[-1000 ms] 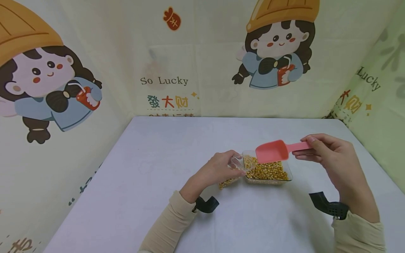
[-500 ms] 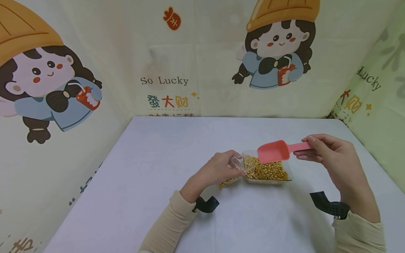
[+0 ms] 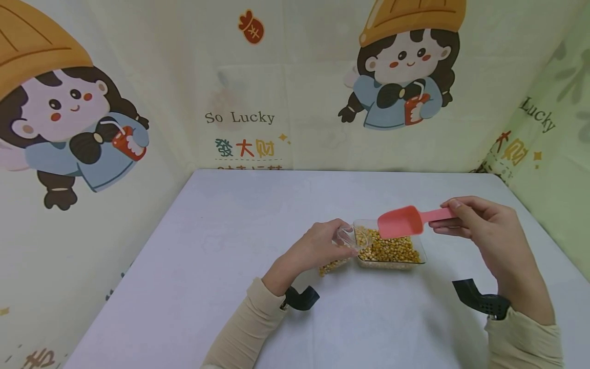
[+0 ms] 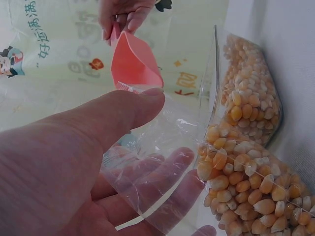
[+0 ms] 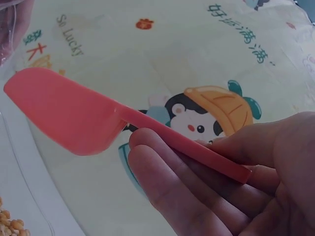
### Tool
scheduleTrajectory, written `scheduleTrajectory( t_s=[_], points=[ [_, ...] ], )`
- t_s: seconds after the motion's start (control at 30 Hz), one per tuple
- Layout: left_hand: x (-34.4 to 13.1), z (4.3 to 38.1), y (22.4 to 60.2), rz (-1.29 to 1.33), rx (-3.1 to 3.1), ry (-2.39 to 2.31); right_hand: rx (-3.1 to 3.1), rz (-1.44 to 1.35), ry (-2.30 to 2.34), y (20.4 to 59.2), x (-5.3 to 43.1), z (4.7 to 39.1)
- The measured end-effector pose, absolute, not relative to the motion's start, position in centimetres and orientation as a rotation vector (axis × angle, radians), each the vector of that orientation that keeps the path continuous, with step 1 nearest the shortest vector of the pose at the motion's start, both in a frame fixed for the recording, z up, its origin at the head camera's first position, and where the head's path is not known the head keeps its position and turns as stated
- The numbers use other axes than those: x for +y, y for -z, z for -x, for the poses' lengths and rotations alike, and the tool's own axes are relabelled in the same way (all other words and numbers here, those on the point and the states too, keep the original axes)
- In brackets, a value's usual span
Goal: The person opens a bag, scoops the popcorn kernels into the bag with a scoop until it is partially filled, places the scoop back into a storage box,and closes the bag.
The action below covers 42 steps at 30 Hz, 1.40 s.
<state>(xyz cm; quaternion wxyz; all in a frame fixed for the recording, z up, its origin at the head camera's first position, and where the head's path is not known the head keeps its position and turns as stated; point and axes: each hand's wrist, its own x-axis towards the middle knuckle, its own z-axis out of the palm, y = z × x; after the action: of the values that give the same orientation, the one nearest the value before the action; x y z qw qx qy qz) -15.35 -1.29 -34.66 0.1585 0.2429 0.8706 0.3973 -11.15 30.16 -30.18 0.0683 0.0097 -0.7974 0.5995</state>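
Note:
My left hand (image 3: pixel 318 243) holds a clear plastic bag (image 4: pixel 167 123) by its mouth, thumb on one side and fingers spread behind the film. Corn kernels (image 4: pixel 256 191) fill the bag's lower part. Right beside it stands a clear rectangular container (image 3: pixel 392 265), with more corn kernels (image 3: pixel 394 250) inside. Between thumb and fingers, my right hand (image 3: pixel 490 225) pinches the handle of a pink scoop (image 3: pixel 400 222). The scoop's bowl points left and overlaps the container's far side in the head view. Inside the bowl, no kernels show in the left wrist view.
A white table (image 3: pixel 221 266) lies under everything, its back edge meeting a printed cloth backdrop (image 3: pixel 313 102). More cloth hangs at the left and right sides. Black wrist mounts (image 3: pixel 301 298) sit at both cuffs.
The pink scoop and my right hand have drifted slightly to the right. My left hand and the bag have stayed in place.

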Motion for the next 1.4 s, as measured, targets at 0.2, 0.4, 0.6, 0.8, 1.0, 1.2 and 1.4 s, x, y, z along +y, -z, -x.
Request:
scheduleTrajectory(
  t_s=[0.2,0.4,0.6,0.8,1.0,1.2,1.4],
  points=[
    [-1.31,15.39,34.59,-0.696,2.491,-1.136,-2.445,-0.013,-1.748,30.13,30.25,11.18],
    [-1.33,15.41,34.56,-0.691,2.489,-1.133,-2.492,-0.006,-1.690,30.23,30.31,11.23],
    [-1.32,15.35,34.61,-0.677,2.485,-1.137,-2.570,0.033,-1.628,30.33,30.42,11.28],
    [-1.24,15.27,34.59,-0.664,2.480,-1.137,-2.627,0.056,-1.615,30.30,30.50,11.38],
    [-1.27,15.20,34.52,-0.666,2.485,-1.136,-2.697,0.067,-1.551,30.46,30.56,11.60],
    [-1.30,15.25,34.61,-0.678,2.493,-1.132,-2.763,0.073,-1.483,30.64,30.57,11.70],
    [-1.25,15.27,34.64,-0.682,2.495,-1.131,-2.827,0.095,-1.402,30.81,30.46,11.83]
  ],
)
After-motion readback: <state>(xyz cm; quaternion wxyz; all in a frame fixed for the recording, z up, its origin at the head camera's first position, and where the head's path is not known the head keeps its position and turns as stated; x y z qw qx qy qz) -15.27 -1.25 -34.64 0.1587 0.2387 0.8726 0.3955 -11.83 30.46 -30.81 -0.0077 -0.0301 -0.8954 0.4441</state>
